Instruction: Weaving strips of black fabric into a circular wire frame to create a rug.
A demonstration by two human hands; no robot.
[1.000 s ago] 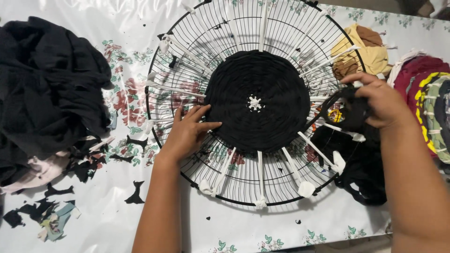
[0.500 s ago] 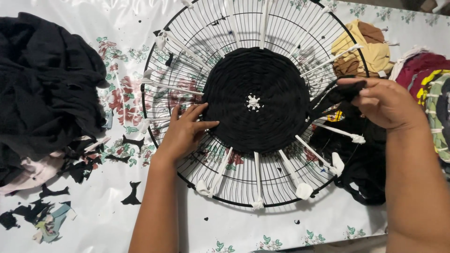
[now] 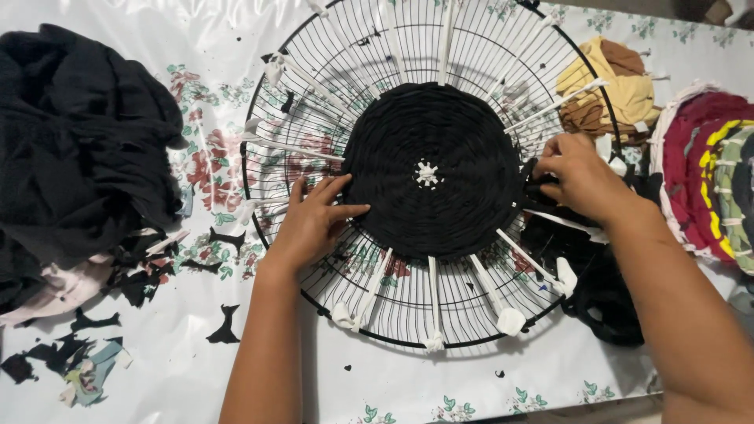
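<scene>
Black fabric strips form the woven disc [image 3: 430,173], a flat coiled round at the centre of the wire fan guard [image 3: 314,102], which we take as our landmark. White strips [image 3: 369,290] radiate across its thin metal spokes as warp, knotted at the rim. Our left hand [image 3: 312,221] lies flat, fingers spread, on the disc's left edge. Our right hand [image 3: 580,177] pinches a black strip [image 3: 542,192] at the disc's right edge. Left of the guard sits a black cloth pile [image 3: 78,149].

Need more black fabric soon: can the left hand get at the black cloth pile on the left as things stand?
Probably yes: the left hand rests on the wire grille, and only scraps lie between it and the black cloth pile.
</scene>
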